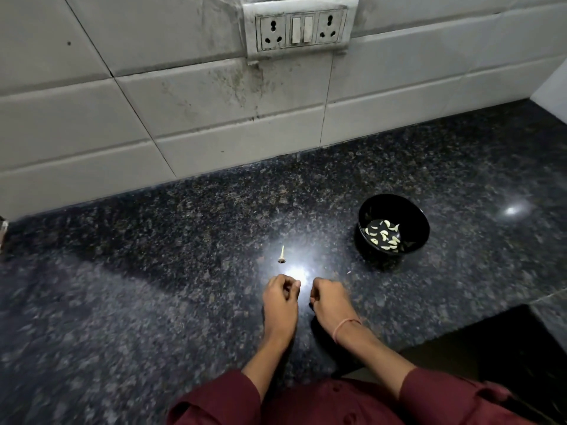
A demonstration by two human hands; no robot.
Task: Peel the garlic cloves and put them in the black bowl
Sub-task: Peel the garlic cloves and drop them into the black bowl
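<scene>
From the head camera, looking down, a dark speckled polished stone counter (153, 240) runs up to a wall of white rectangular tiles (184, 118), where a grimy white switch plate with two sockets (302, 27) sits high in the middle. The round glossy black bowl (368, 250) stands upright on the counter to the right, well apart from both hands, and a scatter of pale peeled garlic cloves (385, 236) lies across its bottom. Left of the bowl, on the bare stone at the edge of a bright patch of glare, lies a thin, pale dried garlic stalk with a flared base (281, 255). Just nearer than the stalk, the left hand (280, 294) and the right hand (329, 297) hover side by side with a narrow gap between them, knuckles up and fingers curled inward (whether either one grips a clove or skin I cannot tell, since the palms face down). The right wrist wears a thin pinkish thread band (345, 326), and both forearms emerge from maroon sleeves (221, 400) at the bottom edge.
</scene>
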